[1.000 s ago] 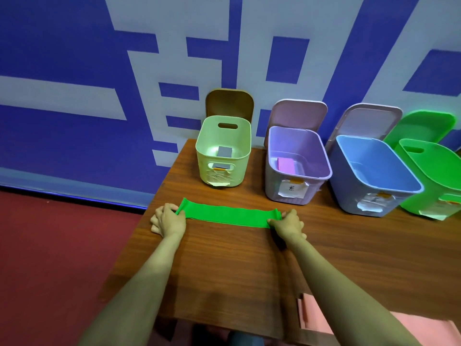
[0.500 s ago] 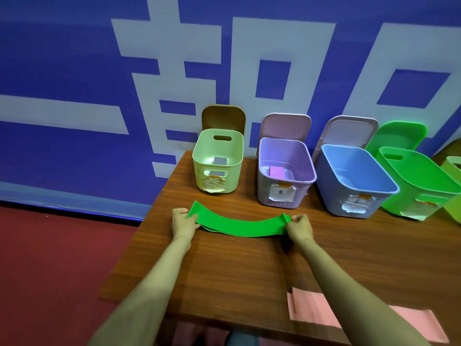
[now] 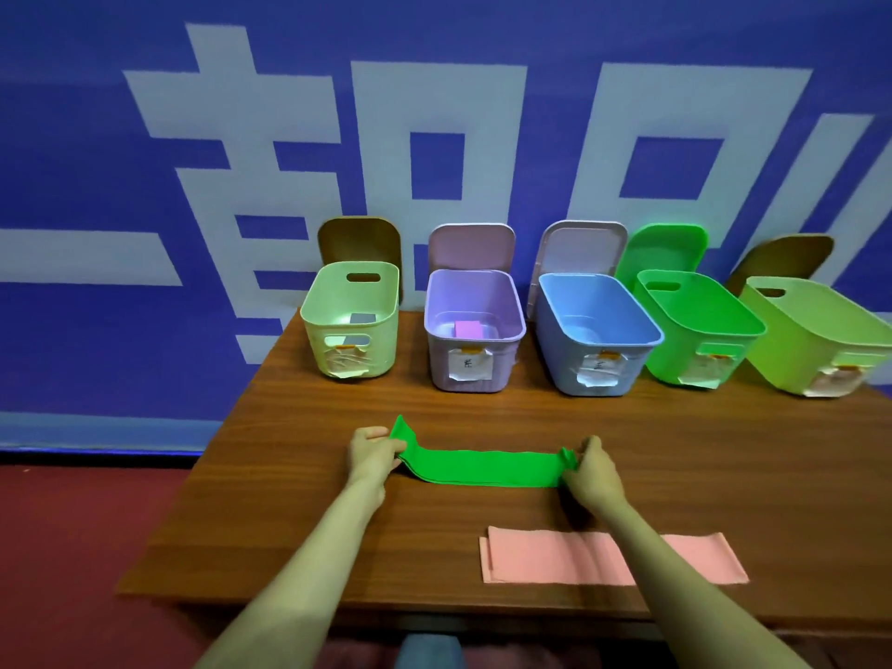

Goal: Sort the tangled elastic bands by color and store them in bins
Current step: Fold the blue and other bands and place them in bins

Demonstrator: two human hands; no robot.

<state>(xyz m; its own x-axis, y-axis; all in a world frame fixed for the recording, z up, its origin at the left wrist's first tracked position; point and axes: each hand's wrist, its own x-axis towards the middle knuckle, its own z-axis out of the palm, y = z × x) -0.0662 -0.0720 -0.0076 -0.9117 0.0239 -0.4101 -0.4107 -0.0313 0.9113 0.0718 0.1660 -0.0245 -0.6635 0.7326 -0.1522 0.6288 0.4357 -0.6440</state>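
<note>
A bright green elastic band (image 3: 482, 468) stretches flat between my hands just above the wooden table (image 3: 299, 475). My left hand (image 3: 371, 453) pinches its left end and my right hand (image 3: 593, 473) pinches its right end. A pink band (image 3: 555, 555) lies folded flat on the table near the front edge, partly under my right forearm. Five open bins stand in a row at the back: pale green (image 3: 352, 321) with a grey piece inside, lilac (image 3: 473, 325) holding a purple band, blue (image 3: 593, 330), bright green (image 3: 695, 325) and lime (image 3: 815, 335).
Each bin's lid leans against the blue and white wall (image 3: 145, 185) behind it. Paper labels hang on the bin fronts. The table's left edge drops to a red floor (image 3: 72, 548). Bare tabletop lies between the bins and the green band.
The green band has come up off the table, sagged, and is now pulled flat and shorter between my hands. The view has tilted, showing the pink band and a fifth bin.
</note>
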